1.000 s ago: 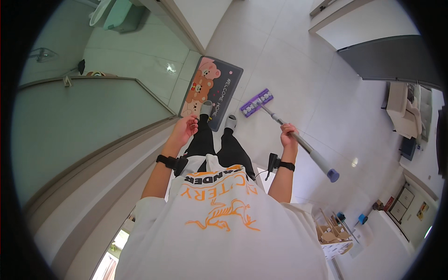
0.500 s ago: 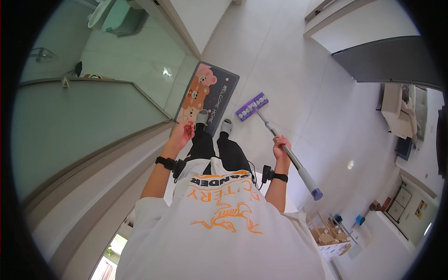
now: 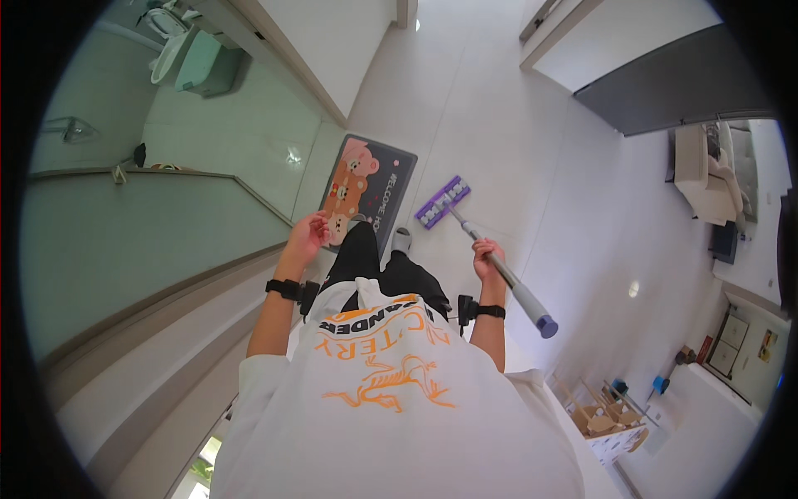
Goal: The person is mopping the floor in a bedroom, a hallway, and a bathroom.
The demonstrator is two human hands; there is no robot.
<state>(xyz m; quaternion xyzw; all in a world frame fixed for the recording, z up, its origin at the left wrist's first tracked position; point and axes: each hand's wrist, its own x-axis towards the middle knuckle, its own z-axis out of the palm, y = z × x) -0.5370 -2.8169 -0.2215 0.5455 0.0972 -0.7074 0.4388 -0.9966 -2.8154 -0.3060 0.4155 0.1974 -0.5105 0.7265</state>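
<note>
While the right hand (image 3: 489, 259) grips a mop, the left hangs free

One mop (image 3: 512, 283) slants across the right side, its pole wrapped in the right fist, its single head on the floor (image 3: 565, 216) beside one doormat (image 3: 366, 191). The left hand (image 3: 311, 233), loosely curled, holds nothing near the mat's left edge. Tile stretches far and right; one glass panel (image 3: 191, 224) bounds the left.

The floor (image 3: 499, 108) is pale and a little shiny, made of large tiles with thin joint lines. On it lies a dark grey doormat (image 3: 374, 185) with printed bears. Just to the right of the doormat, a purple mop head (image 3: 443, 202) rests on the tiles. One grey slipper (image 3: 401, 240) stands beside the doormat's right edge, near its lower end.
</note>
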